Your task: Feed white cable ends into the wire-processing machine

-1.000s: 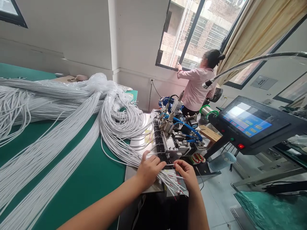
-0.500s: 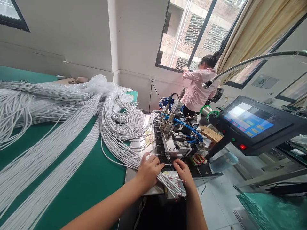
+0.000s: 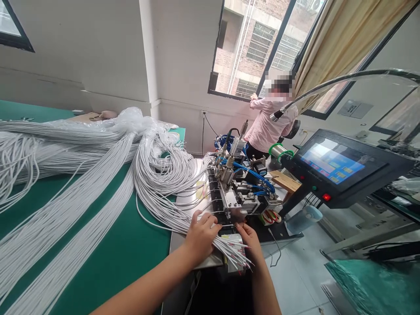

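Note:
My left hand (image 3: 202, 238) is closed around a bundle of white cables (image 3: 231, 249), whose stripped ends with reddish bits fan out to the right beneath it. A single cable runs from its thumb and forefinger toward my right hand (image 3: 248, 238). The right fingers are pinched at that cable's end, at the front edge of a machine (image 3: 229, 192) with metal cylinders and blue air hoses. More cables lie across the machine's black conveyor track (image 3: 215, 192). Under the loose ends is a taped, pale block (image 3: 234, 238).
Long bundles of white cable (image 3: 82, 201) cover the green table (image 3: 108, 262) at left. A control screen (image 3: 333, 164) stands at right, with a solder wire spool (image 3: 280, 152) beside it. Behind the machine a person in a pink shirt (image 3: 267, 122) stands by the window.
The view has shifted slightly. My right fingers have moved a little closer to the machine's front and the cable end. My left hand keeps its hold on the bundle.

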Tool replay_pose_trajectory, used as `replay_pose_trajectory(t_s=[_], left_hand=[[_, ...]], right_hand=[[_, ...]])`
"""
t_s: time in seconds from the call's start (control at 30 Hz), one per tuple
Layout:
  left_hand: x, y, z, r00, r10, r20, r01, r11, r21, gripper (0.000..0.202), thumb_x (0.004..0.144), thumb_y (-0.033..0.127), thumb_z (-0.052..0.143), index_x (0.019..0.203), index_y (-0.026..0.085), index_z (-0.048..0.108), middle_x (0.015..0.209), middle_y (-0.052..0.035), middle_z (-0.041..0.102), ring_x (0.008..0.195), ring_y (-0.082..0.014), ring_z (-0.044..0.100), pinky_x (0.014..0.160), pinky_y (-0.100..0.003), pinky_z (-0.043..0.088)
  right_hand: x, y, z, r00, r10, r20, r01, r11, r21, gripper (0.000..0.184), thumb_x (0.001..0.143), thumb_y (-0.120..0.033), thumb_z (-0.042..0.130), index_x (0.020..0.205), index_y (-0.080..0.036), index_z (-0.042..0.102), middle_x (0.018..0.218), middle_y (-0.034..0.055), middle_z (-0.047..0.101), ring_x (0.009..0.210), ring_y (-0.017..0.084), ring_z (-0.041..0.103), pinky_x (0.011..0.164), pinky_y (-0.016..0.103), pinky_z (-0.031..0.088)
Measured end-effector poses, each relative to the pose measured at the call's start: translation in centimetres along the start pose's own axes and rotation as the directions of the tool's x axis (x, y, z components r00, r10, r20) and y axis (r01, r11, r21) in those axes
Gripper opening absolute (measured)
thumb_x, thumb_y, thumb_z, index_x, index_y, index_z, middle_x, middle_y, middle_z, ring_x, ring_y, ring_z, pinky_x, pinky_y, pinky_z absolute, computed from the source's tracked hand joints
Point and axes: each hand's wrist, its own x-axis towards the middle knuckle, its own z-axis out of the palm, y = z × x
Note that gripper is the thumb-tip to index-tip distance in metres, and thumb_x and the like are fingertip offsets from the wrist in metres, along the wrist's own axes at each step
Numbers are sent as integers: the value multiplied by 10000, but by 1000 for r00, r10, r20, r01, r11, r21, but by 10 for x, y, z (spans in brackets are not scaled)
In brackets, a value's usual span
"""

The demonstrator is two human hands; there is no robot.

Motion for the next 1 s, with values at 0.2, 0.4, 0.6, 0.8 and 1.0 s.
replay_pose_trajectory(t_s=[0.2,0.4,0.6,0.8,1.0], left_hand=[[-1,-1,1,999,-8,32,7,1000,12,379,645,81,570,992,220,630,1003,-39,623,1010,-224,522,993,-459,206],[-2,-1,2,1000,-12,28,12,1000,6,348,686,133,588,1017,235,619,1099,-51,621,1063,-243,513,997,-466,204],[-3,-2,8,999,-16,-38,16,1000,-7,340,682,136,601,1004,241,617,1095,-42,631,1035,-235,533,1002,-462,182],[-4,-5,14,993,61,-97,-64,997,-30,346,692,104,545,998,250,608,969,-5,648,844,-174,585,994,-465,176],[-3,-2,12,954,147,-262,-144,989,33,458,723,64,429,1131,203,582,908,-25,654,745,-148,590,962,-431,234]], right_hand=[[-29,-9,-22,992,-89,-87,72,981,-182,448,727,-606,665,665,-171,579,579,-21,471,530,134,407,510,236,322],[-41,-46,-28,961,-232,147,274,859,-432,363,868,-515,556,788,-172,646,767,37,578,698,182,513,620,263,381],[-39,-63,-20,901,-210,379,409,701,-584,284,865,-430,600,753,-177,666,788,44,594,717,185,531,637,268,387],[-24,-65,-20,896,-238,374,430,674,-601,286,890,-430,567,795,-188,686,786,42,601,718,190,536,616,272,369],[-9,-61,-18,921,-284,267,387,740,-550,338,896,-483,531,799,-175,629,760,37,573,696,190,516,637,275,387]])
